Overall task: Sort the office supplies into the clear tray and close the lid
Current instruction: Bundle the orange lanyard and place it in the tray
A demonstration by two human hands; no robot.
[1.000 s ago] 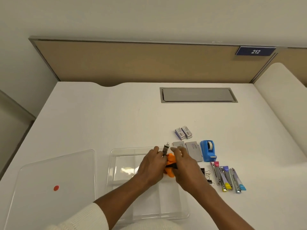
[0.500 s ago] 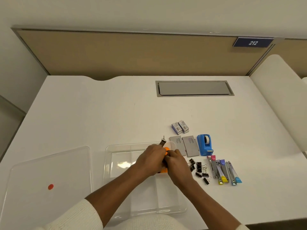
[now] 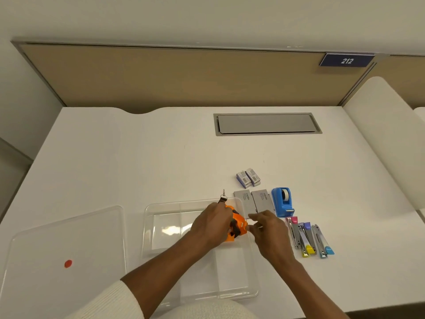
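The white surface (image 3: 138,162) carries a clear tray (image 3: 161,226), its lid (image 3: 69,238) lying left of it. Right of the tray lie grey boxes (image 3: 253,200), a blue tape dispenser (image 3: 284,203) and staplers (image 3: 309,238); small staple boxes (image 3: 248,177) lie beyond them.

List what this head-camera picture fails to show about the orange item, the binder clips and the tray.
- Orange item: the left hand covers much of it, so what it is cannot be told.
- Binder clips: none visible; the right hand may hide them.
- Clear tray: arms cover the near compartments.
- Grey boxes: print too small to read.
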